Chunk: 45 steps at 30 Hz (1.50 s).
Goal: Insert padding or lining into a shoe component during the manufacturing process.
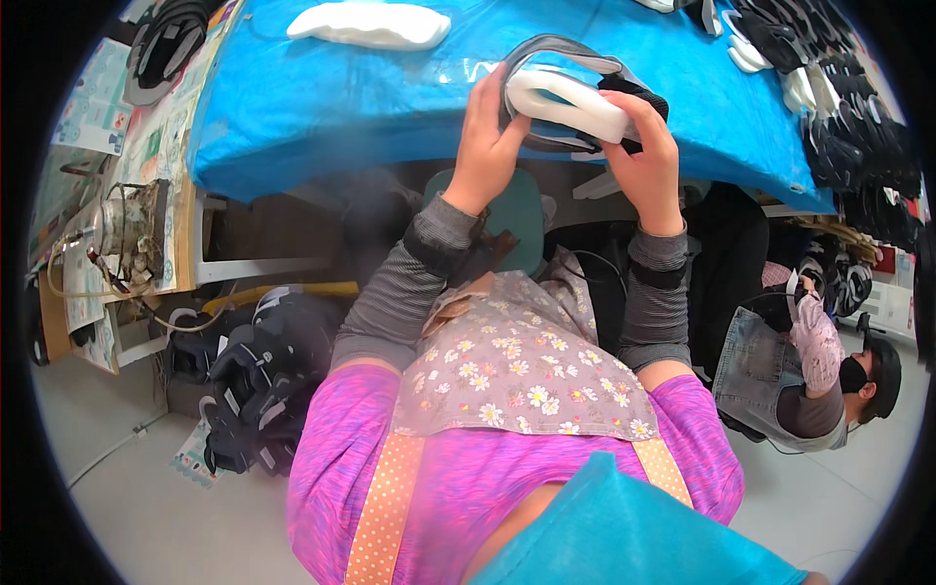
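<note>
A white, padded-looking oval ring [556,100] is held up over the near edge of the blue-covered table. Around it curves a grey and black fabric band [558,44], with the ring partly inside it; the exact kind of this piece cannot be told. My left hand [486,141] closes on the band's left side, thumb near the ring's lower left. My right hand [648,141] grips the ring's right end between thumb and fingers, by a black part of the band. Another white, wavy-edged piece [370,25] lies on the table's far left.
A blue cover [322,107] drapes over the table. Black and white pieces [829,88] crowd the far right. A grey-black looped piece [166,49] rests at upper left. Dark items [263,370] are heaped at lower left. Another person [809,361] works at right.
</note>
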Each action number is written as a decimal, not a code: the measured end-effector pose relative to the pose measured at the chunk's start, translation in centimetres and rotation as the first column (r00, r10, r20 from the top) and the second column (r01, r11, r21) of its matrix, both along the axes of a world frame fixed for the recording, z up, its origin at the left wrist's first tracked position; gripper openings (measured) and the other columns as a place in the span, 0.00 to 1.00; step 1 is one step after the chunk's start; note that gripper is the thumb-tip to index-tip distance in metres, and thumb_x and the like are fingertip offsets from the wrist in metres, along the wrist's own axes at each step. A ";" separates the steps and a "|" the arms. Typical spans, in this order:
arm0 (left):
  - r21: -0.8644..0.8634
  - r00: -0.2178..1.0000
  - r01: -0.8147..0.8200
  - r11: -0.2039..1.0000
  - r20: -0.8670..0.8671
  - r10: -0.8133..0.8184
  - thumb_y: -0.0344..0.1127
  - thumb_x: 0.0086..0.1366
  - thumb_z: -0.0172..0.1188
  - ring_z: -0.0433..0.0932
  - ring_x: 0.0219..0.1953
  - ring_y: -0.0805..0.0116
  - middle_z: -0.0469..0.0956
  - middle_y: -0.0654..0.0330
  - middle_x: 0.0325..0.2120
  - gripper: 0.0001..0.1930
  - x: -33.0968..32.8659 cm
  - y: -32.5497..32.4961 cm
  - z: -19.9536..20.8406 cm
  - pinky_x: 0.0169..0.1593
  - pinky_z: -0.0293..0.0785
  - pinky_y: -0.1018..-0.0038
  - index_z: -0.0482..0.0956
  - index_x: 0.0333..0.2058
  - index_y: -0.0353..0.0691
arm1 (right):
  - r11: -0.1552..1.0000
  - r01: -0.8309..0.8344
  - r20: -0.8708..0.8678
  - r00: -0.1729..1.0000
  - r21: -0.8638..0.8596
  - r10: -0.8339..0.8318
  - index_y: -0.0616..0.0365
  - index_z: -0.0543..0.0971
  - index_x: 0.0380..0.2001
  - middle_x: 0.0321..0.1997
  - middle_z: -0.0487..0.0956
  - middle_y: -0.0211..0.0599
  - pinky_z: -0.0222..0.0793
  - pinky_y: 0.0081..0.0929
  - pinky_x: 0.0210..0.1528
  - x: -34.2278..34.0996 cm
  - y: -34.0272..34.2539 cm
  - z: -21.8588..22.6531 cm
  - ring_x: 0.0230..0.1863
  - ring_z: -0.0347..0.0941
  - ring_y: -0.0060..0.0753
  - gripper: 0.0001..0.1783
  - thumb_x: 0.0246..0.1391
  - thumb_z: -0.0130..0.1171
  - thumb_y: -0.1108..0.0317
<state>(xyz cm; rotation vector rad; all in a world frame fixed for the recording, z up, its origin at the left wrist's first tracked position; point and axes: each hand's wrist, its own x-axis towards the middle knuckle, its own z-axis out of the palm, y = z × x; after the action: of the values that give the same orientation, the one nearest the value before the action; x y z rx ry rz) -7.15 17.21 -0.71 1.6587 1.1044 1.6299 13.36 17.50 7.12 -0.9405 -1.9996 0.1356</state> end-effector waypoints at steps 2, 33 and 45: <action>-0.006 1.000 0.004 1.000 0.001 -0.004 0.34 0.66 0.56 0.63 0.64 0.48 0.63 0.44 0.61 0.32 0.0 0.0 0.0 0.67 0.57 0.62 0.58 0.66 0.32 | 1.000 0.003 0.019 1.000 0.013 -0.003 0.53 0.78 0.48 0.47 0.82 0.37 0.74 0.33 0.51 0.0 0.0 0.0 0.50 0.78 0.44 0.26 0.41 0.66 0.81; 0.163 0.880 -0.191 0.968 -0.409 0.243 0.48 0.56 0.73 0.79 0.49 0.62 0.79 0.51 0.48 0.32 -3.1 1.8 7.1 0.51 0.77 0.66 0.76 0.53 0.32 | 0.995 0.098 0.157 0.983 -0.013 -0.095 0.44 0.80 0.50 0.42 0.84 0.33 0.75 0.35 0.44 -0.8 0.4 0.0 0.42 0.79 0.42 0.27 0.42 0.69 0.74; -0.121 0.952 -0.110 0.987 -0.297 0.070 0.35 0.61 0.67 0.82 0.34 0.71 0.84 0.50 0.38 0.17 -3.5 1.8 6.4 0.34 0.78 0.73 0.83 0.48 0.34 | 0.983 0.182 0.166 0.969 0.038 -0.185 0.42 0.80 0.50 0.40 0.84 0.29 0.75 0.32 0.42 -2.9 0.8 -0.2 0.39 0.79 0.39 0.27 0.43 0.68 0.74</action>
<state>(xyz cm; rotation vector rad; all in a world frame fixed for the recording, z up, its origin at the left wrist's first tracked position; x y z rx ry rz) -10.66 19.00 5.66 1.8205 1.4222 1.3552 10.42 18.33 6.94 -1.1498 -2.0502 -0.0718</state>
